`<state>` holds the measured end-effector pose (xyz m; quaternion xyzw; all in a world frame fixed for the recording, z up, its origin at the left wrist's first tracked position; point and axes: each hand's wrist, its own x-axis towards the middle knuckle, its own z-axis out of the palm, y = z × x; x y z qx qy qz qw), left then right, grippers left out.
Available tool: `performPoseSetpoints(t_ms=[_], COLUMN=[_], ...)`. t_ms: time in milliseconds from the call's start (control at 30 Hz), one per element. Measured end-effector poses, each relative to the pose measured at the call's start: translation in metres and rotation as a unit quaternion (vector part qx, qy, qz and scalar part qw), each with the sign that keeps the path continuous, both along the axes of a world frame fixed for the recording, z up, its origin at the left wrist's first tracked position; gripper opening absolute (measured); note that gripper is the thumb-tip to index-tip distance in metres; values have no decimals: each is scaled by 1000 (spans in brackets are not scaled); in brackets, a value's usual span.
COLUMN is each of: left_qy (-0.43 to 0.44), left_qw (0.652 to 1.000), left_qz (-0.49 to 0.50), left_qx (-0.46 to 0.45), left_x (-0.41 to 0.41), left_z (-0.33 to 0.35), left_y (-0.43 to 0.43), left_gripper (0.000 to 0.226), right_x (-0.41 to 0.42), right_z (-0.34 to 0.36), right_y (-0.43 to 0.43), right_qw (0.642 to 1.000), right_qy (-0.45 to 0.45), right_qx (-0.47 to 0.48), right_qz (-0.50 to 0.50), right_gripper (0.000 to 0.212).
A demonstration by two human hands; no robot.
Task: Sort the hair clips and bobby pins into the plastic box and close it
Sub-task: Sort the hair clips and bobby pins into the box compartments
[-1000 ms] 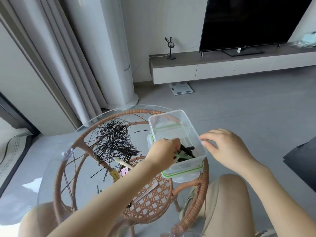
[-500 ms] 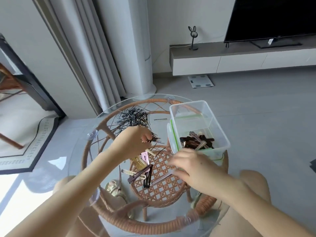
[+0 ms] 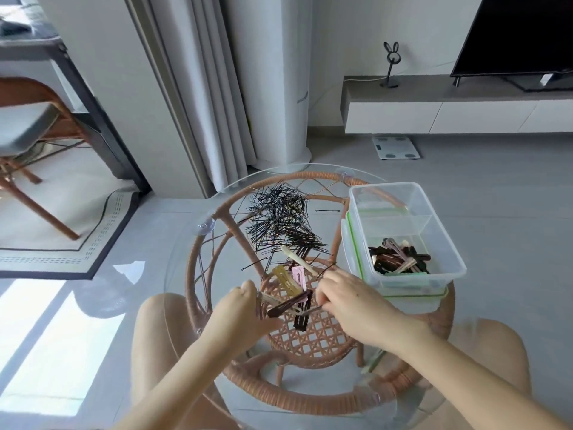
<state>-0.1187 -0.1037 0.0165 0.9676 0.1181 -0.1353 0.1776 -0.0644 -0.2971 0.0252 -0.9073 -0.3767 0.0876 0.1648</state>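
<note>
A clear plastic box (image 3: 446, 231) stands on its green-rimmed lid at the right of the round glass table (image 3: 186, 274), with several dark and pink hair clips (image 3: 398, 259) in its near compartment. A heap of black bobby pins (image 3: 279, 221) lies at the table's back. Loose hair clips (image 3: 293, 282), yellow, pink, cream and brown, lie near the middle. My left hand (image 3: 245, 311) is closed on clips at their left end. My right hand (image 3: 350, 299) pinches a clip at the pile's right side.
The glass top rests on a rattan frame (image 3: 310, 398). My knees show below the table. A curtain (image 3: 198, 88) and white column stand behind, a chair (image 3: 28, 128) and rug at left, a TV bench (image 3: 449, 110) and a scale (image 3: 395, 147) on the floor at right.
My left hand left the box, passed the bobby pins and came down to the loose clips. My right hand moved from the box's side to the same pile. The view swung left.
</note>
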Motion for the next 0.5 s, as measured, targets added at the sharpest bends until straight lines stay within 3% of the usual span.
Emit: performPoseSetpoints(t_ms=[100, 267, 500], left_qy=[-49, -92, -63], left_qw=[999, 995, 987], left_qz=[-11, -41, -140], left_qx=[-6, -7, -36], left_x=[2, 9, 20], left_z=[0, -4, 6], left_y=[-12, -23, -9], left_gripper=[60, 46, 31], right_x=[2, 2, 5], right_z=[-4, -6, -6], right_y=[16, 29, 24], right_qw=[999, 995, 992], right_qy=[-10, -15, 17], right_qx=[37, -42, -43], right_qz=[27, 91, 115], right_gripper=[13, 62, 59])
